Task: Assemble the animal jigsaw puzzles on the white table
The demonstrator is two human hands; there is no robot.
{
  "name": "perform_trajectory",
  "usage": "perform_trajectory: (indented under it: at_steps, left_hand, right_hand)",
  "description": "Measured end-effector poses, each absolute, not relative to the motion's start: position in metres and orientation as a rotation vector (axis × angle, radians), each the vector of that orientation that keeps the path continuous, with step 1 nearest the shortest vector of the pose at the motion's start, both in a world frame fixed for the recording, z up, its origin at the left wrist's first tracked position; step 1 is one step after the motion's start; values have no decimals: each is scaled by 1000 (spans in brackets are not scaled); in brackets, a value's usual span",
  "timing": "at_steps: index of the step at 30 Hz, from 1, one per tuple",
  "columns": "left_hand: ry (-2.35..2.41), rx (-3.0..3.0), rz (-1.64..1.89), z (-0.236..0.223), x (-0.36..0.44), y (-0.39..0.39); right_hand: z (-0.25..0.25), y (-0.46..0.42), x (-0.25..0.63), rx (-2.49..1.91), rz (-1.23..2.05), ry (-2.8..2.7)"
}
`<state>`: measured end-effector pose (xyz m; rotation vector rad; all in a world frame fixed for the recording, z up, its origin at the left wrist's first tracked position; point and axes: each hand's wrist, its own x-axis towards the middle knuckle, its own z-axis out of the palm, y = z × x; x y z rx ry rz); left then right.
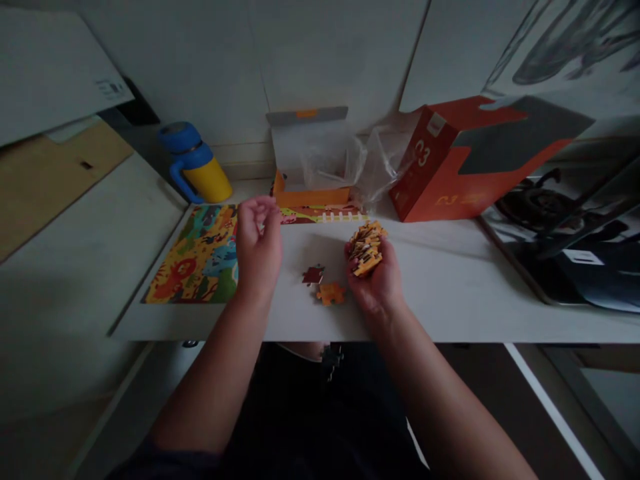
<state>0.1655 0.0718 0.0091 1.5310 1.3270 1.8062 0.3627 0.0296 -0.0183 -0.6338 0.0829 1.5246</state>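
Note:
My right hand (383, 270) is wrapped round a thick bunch of jigsaw puzzle pieces (367, 247), their orange faces and edges showing. Raised over the table, my left hand (259, 243) has its fingers loosely curled, with a gap to the thumb and nothing visible between them. It hides the right edge of a colourful animal picture sheet (195, 257). Between my hands, a dark red puzzle piece (313, 275) and an orange puzzle piece (331, 293) lie on the white table (450, 280).
Behind my hands stands an opened box (313, 197) with clear plastic bags (383, 167) beside it. A blue and yellow mug (207, 173) is at the back left. A large orange box (450, 167) and black equipment (565, 233) occupy the right.

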Motion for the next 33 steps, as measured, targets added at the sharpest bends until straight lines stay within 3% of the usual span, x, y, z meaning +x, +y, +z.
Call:
perform_trajectory:
  at_steps: [8,20,33]
  left_hand:
    - [1433,1920,1415,-12,146,-23]
    - [1283,2547,573,-32,171,-38]
    - [1282,2796,470,-37,182,-35]
  right_hand:
    - [-22,27,362,-646,1514,43]
    - [-15,24,361,-668,1530,35]
    - [-19,26,361,-670,1519,33]
